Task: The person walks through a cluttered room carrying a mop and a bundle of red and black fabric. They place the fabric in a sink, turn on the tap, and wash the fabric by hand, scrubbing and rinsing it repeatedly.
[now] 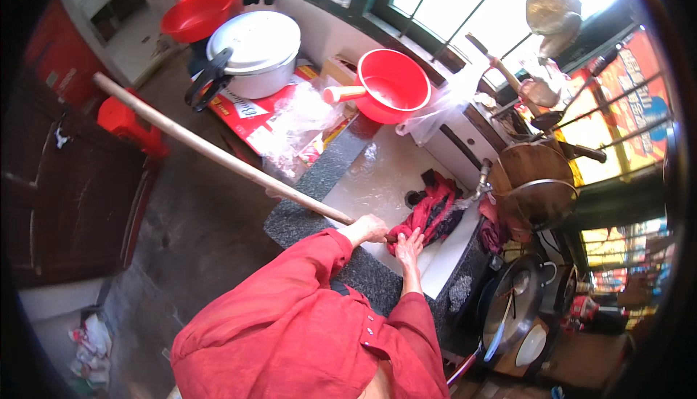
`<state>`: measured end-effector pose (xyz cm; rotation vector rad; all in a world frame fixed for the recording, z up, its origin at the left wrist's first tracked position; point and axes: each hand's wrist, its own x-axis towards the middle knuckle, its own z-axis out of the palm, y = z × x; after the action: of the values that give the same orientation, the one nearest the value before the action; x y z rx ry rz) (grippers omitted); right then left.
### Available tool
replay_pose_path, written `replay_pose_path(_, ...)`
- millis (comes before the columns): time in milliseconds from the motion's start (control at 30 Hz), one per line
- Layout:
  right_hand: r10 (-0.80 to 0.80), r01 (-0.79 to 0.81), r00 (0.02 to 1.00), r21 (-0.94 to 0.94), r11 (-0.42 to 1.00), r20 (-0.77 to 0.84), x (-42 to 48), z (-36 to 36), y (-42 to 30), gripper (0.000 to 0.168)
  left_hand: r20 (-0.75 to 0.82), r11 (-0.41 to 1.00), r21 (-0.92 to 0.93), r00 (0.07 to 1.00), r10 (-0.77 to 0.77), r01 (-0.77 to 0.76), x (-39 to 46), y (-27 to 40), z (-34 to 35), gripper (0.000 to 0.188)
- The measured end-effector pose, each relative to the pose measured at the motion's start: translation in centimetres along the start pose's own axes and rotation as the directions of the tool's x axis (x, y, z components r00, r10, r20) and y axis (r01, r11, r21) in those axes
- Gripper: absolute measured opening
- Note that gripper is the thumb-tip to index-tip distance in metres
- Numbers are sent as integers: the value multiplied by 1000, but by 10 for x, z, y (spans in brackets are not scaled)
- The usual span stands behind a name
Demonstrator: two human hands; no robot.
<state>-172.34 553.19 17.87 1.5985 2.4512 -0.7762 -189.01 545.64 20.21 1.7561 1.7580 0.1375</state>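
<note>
A long wooden pole [228, 151] slants across the view from the upper left, its lower end at a bundle of wet red and dark cloth [435, 208], apparently a mop head. My left hand [370, 228] grips the pole close to that bundle. Fingers spread, my right hand [409, 247] lies against the near edge of the cloth; its palm side is hidden. The cloth rests in a pale sink [354, 186] holding shallow, rippling water. Water runs from a metal tap [482, 181] onto the cloth.
Dark granite edging [370, 282] borders the sink. Beyond it are a red dipper [395, 86], clear plastic bags [305, 113], a pressure cooker [255, 53] and a red basin [200, 15]. A wok [512, 306] stands at right; a red plastic stool [130, 124] is left.
</note>
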Motion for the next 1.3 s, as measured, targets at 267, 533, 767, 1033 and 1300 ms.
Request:
replay_pose_path(267, -50, 67, 981, 85, 994, -190, -8, 1, 7, 58, -43, 999, 24, 999, 24, -23, 0, -3, 1, 38)
replay_pose_path(533, -66, 38, 982, -159, 987, -174, 6, 11, 4, 58, -33, 999, 48, 999, -18, 19, 6, -6, -3, 43)
replay_pose_path(767, -131, 118, 950, -61, 991, -283, 1, 25, 31, 35, 15, 997, 64, 999, -44, 43, 12, 4, 3, 45)
replay_pose_path(1033, -15, 23, 975, 32, 999, -221, 8, -1, 15, 35, 17, 996, 86, 999, -41, 40, 14, -8, 6, 44)
replay_pose_path(1300, 215, -28, 830, 346, 938, -515, 64, -53, 49, 34, 168, 985, -25, 972, -164, 171, 27, -2, -10, 44)
